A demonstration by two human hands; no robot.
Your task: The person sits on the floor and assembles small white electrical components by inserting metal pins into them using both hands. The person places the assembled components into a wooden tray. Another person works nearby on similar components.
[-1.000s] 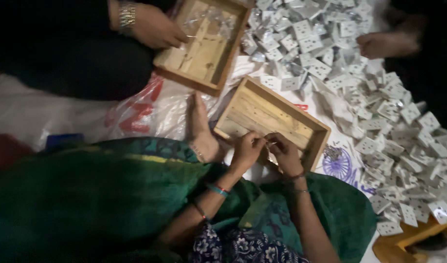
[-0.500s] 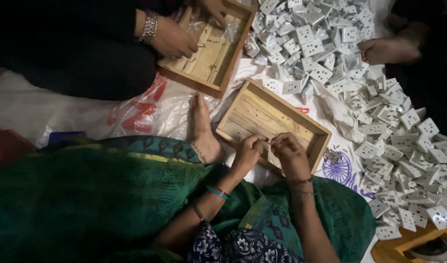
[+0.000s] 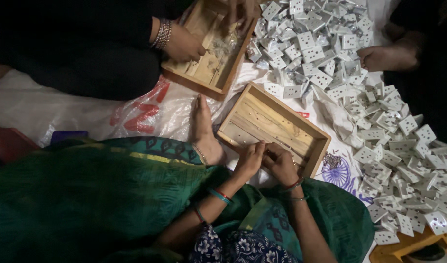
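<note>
My left hand [image 3: 250, 159] and my right hand [image 3: 281, 164] meet at the near edge of a shallow wooden tray [image 3: 301, 127] with rows of small holes. The fingertips of both hands pinch together over the tray's near rim; whatever small piece they hold is too small and dark to make out. My bare foot [image 3: 204, 131] rests beside the tray's left side. A big heap of white square socket plates [image 3: 379, 112] lies to the right.
Across from me another person's hand [image 3: 184, 46], with bangles, works in a second wooden tray [image 3: 204, 73]. A third person's foot [image 3: 386, 57] rests by the heap at the top right. Crumpled plastic sheeting [image 3: 150, 109] covers the floor. A yellow container [image 3: 403, 247] sits at the lower right.
My hands stay at the tray's near edge with small finger movements. The view has shifted slightly downward, and the other person's hand has moved within the far tray.
</note>
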